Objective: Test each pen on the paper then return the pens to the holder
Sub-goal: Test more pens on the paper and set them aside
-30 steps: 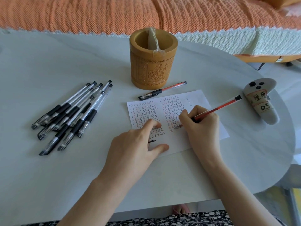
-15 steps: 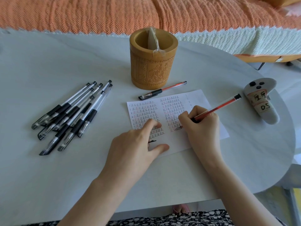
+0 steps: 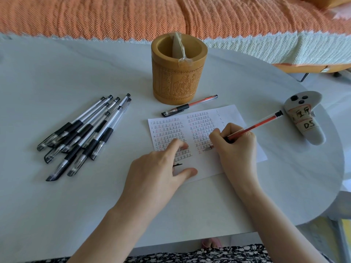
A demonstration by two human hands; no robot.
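The right hand [image 3: 235, 147] gripped a red pen [image 3: 254, 127], tip on the paper [image 3: 233, 114] near the table's [image 3: 57, 205] front edge; the left hand [image 3: 159, 171] pressed the sheet, fingers spread flat.

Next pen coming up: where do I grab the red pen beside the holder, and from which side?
Pinch the red pen at its black rubber grip, coming down from above with fingers across the barrel. It lies flat, slanting between the holder and the paper, leaving little room sideways.
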